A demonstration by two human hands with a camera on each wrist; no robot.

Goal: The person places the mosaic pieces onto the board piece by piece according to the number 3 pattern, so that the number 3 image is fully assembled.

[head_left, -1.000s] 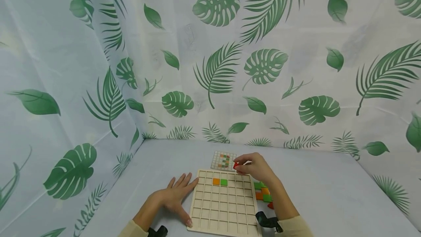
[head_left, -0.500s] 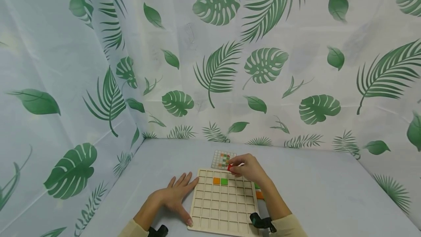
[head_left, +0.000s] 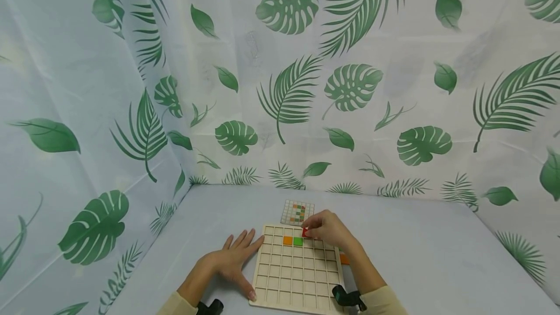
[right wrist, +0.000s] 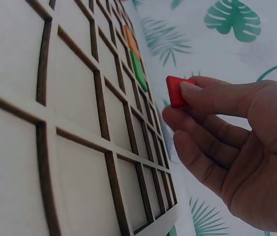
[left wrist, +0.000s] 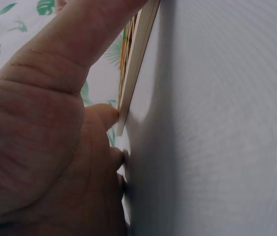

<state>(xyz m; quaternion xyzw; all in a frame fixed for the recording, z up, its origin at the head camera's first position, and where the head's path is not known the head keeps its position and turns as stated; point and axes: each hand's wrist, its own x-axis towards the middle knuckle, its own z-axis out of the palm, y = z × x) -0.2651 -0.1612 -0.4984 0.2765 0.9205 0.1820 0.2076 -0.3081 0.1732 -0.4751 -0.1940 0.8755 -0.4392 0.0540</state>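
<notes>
A wooden grid board point(head_left: 286, 276) lies on the white table, with an orange tile point(head_left: 287, 241) and a green tile point(head_left: 298, 241) side by side in its second row from the back. My right hand point(head_left: 328, 230) pinches a red tile point(right wrist: 175, 91) between thumb and fingers, just above the board's far part; in the right wrist view the tile looks triangular and stands clear of the grid. My left hand point(head_left: 232, 259) spreads along the board's left edge. Its thumb touches the near left corner, and a fingertip meets the side farther up.
Behind the board lies a small pattern card point(head_left: 297, 212) printed with coloured squares. Beyond the board's right edge, an orange tile point(head_left: 344, 259) shows partly under my right forearm. A leaf-patterned cloth point(head_left: 345, 86) hangs behind the table.
My right hand has carried the red tile leftward and down, from beside the card to over the board's far rows. The forearm now covers most of the loose tiles. My left hand stays put.
</notes>
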